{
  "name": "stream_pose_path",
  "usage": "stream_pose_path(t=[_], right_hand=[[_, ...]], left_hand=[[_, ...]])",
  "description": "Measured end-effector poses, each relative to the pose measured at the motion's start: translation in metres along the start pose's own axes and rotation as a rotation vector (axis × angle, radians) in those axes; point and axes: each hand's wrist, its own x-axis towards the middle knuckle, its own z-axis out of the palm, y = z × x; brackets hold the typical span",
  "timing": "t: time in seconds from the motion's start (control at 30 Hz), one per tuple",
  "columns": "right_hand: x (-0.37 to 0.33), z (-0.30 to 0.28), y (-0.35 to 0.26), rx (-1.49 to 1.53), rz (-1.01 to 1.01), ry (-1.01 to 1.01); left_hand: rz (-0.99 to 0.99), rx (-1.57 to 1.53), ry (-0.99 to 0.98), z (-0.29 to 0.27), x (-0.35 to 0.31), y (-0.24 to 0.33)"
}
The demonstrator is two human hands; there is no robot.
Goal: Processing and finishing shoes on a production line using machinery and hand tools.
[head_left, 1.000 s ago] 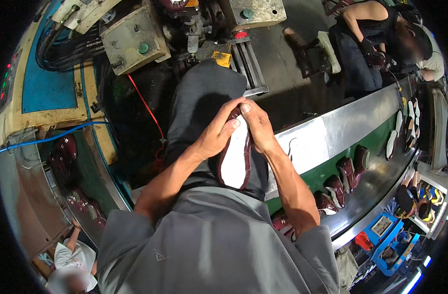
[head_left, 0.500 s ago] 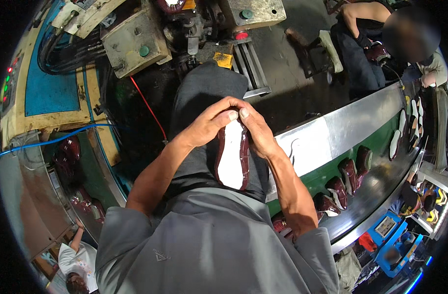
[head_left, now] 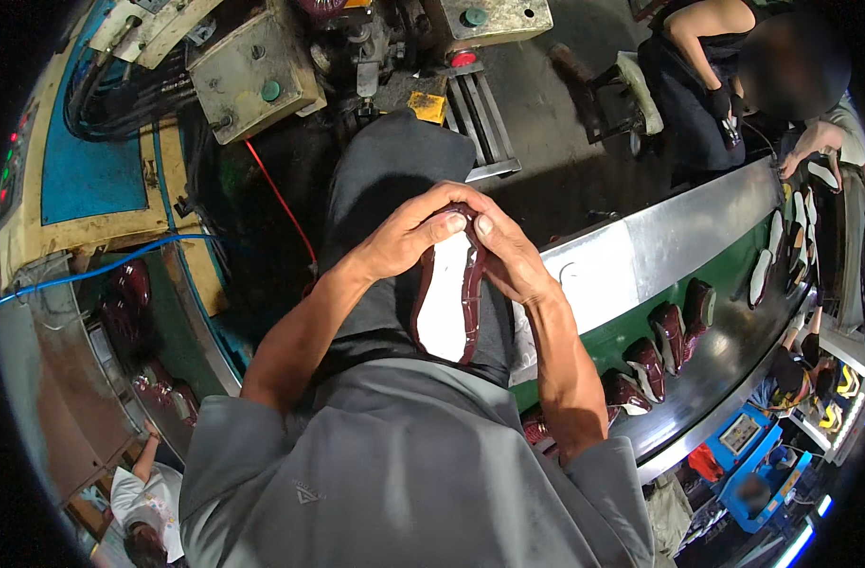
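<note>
A dark red shoe upper rests sole side up on my lap, its white insole board facing me and its glossy edge folded around it. Wrapped around the far end is my left hand, thumb pressed onto the white board near the tip. My right hand grips the same end from the other side, its thumb at the edge by the left thumb. Most fingers of both hands are hidden behind the shoe upper.
To my right runs a green conveyor with a metal edge, bearing several dark red shoe uppers and white soles. Ahead stands a machine with a control box. A co-worker sits far right. More shoes lie left.
My right thumb has shifted slightly along the shoe's edge, and the right hand has tilted outward a little. The shoe stays on my lap. The co-worker's hands have moved.
</note>
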Motion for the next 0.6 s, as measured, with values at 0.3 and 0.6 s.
stream_pose_path(t=[0.3,0.6], right_hand=[[0.012,0.005,0.026,-0.645,-0.344,0.214],[0.009,-0.015,0.0,-0.28,-0.018,-0.032]], left_hand=[[-0.035,0.157,0.113,0.009,-0.006,0.002],[-0.037,0.218,0.086,0.007,-0.007,0.001]])
